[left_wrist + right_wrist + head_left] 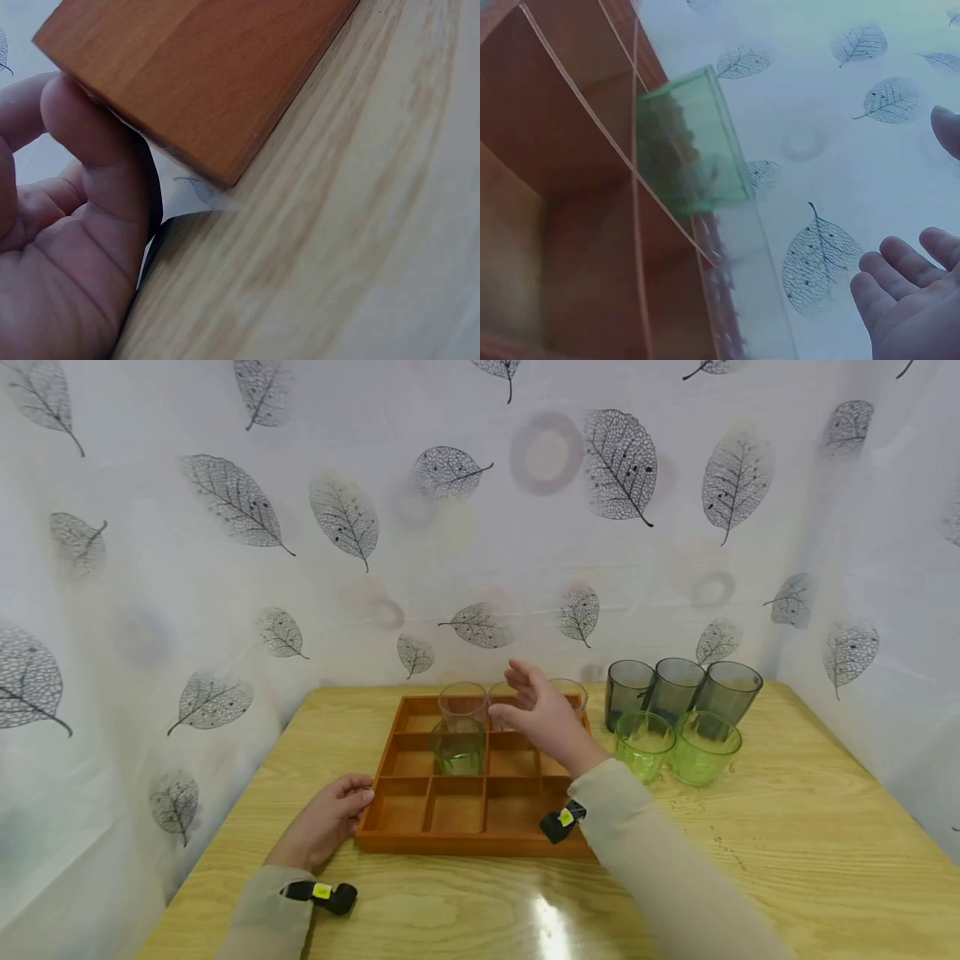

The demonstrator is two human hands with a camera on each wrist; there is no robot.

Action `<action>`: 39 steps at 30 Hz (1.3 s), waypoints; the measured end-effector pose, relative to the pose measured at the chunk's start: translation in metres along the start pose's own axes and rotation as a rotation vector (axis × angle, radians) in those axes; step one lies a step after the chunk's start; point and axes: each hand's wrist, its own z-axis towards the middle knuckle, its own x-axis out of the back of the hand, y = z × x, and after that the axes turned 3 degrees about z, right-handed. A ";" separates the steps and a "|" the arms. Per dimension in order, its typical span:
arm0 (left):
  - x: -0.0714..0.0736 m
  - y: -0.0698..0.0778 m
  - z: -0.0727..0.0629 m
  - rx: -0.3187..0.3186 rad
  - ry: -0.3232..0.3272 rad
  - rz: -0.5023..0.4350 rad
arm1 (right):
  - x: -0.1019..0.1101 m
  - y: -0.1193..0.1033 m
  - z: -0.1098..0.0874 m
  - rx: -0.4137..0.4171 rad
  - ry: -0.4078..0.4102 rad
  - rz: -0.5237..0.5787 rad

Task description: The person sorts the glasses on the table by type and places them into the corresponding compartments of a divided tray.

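A brown wooden tray divided into compartments lies on the table. My left hand touches its left outer wall, fingers relaxed and the thumb against the wood near the front corner, as the left wrist view shows. Above the back right of the tray my right hand is raised, fingers extended and holding nothing. Clear glasses stand in the back row, partly covered by that hand. One green glass stands in the middle row; the right wrist view shows this green glass too.
Right of the tray, three dark grey glasses stand in a row at the back. Two light green glasses sit before them on the wooden table. A white leaf-patterned curtain hangs behind and along the sides.
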 end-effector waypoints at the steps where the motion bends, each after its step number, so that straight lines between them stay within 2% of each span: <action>1: 0.000 0.000 0.000 -0.001 0.002 -0.004 | 0.003 -0.001 -0.001 0.006 0.003 -0.002; 8: -0.002 -0.002 0.002 0.000 0.002 -0.006 | 0.025 -0.011 -0.008 0.032 0.005 0.011; 15: -0.003 -0.002 0.004 0.010 0.024 -0.012 | 0.059 -0.013 -0.022 0.031 0.039 -0.039; 23: -0.004 -0.002 0.004 0.010 0.020 0.001 | 0.097 -0.010 -0.045 0.039 0.108 -0.075; 31: -0.001 -0.002 0.001 0.011 0.027 -0.007 | 0.135 -0.007 -0.072 0.008 0.169 -0.143; 39: -0.002 -0.002 0.001 0.011 0.036 -0.015 | 0.171 0.007 -0.102 -0.049 0.239 -0.204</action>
